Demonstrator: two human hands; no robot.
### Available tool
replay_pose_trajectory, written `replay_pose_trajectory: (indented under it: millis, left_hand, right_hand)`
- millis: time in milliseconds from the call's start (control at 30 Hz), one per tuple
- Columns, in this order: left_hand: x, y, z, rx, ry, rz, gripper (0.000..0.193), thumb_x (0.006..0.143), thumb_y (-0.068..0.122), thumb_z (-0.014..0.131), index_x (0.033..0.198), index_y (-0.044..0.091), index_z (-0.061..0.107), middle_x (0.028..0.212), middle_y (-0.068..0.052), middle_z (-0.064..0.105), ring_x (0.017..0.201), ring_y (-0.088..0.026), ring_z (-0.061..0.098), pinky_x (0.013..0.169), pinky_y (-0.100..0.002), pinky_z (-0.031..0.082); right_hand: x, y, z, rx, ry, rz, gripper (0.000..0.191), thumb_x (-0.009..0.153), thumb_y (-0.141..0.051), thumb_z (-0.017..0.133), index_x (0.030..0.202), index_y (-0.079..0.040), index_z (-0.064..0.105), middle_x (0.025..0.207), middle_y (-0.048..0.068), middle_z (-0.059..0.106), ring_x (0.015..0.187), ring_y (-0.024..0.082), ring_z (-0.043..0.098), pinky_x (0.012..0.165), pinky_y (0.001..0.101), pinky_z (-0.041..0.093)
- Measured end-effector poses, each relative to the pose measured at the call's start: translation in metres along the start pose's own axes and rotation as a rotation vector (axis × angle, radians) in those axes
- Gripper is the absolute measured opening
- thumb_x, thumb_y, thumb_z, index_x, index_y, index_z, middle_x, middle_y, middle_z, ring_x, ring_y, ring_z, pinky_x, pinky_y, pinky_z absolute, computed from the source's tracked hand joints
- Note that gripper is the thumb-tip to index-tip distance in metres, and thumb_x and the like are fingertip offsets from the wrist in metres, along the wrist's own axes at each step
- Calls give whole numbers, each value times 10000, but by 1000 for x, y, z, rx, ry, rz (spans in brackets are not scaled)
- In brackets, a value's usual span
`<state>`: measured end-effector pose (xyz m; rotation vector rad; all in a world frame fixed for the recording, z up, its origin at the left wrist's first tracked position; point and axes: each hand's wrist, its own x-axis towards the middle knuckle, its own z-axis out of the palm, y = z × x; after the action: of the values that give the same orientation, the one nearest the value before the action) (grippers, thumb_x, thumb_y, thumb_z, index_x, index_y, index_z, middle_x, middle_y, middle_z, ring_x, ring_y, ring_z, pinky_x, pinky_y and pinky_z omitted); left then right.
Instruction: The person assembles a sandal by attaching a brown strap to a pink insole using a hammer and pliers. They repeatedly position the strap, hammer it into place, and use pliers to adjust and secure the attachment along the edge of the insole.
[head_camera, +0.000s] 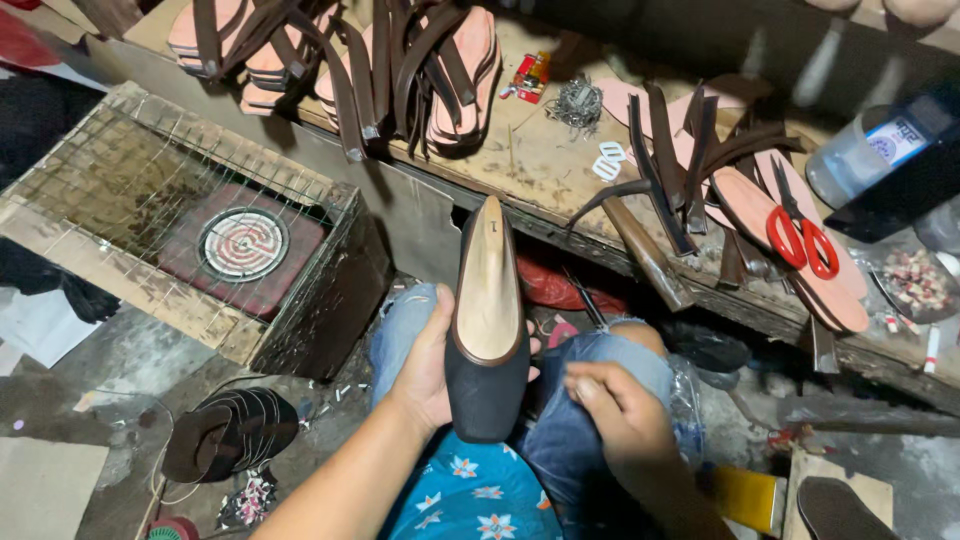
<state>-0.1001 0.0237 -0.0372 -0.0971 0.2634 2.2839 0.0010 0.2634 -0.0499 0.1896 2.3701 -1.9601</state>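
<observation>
our left hand (428, 365) grasps the black shoe (487, 330) at its toe end, long axis running up and away from the grip toward the bench (545, 165); our right hand (615, 405), fingers curled and empty, rests just beside it on the knee.

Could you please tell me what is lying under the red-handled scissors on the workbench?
The red-handled scissors rest on pinkish shoe insoles with dark brown straps stacked on the wooden workbench. How many insoles lie beneath them is hidden by the overlap.
</observation>
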Motion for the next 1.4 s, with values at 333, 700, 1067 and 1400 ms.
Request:
replay_pose_trajectory:
  millis: [333,700,1067,1400]
  left_hand:
    - [3,26,-9,-23,-16,45,760,983,661,453,1376,18,551,1260,-241,660,1158,-400,655,1014,-589,520]
    - [23,61,-13,161,-252,147,777,1050,629,509,1507,1,488,1397,-271,589,1256,-407,624,1058,-566,515]
    - [1,51,-34,241,-215,70,752,973,482,636,1505,-21,468,1403,-282,594,1271,-355,619,1113,-463,493]
    - [-16,18,-54,189,-242,-112,750,964,432,589,1559,5,429,1489,-243,571,1366,-335,562,1180,-445,449]
  right_hand:
    - [-91,111,-62,-782,158,498,312,869,-342,693,1073,-113,754,1023,143,752,1031,289,720,956,411,529]
    - [-104,95,-59,-765,7,299,402,816,-374,732,1138,-135,744,1039,180,723,1030,325,706,927,439,528]
    - [-94,106,-50,-781,25,486,430,804,-417,780,1152,-167,747,1092,134,751,1083,282,719,999,390,533]
    - [-77,69,-52,-759,-133,260,423,810,-390,764,1153,-147,724,1126,124,725,1091,267,699,966,387,535]
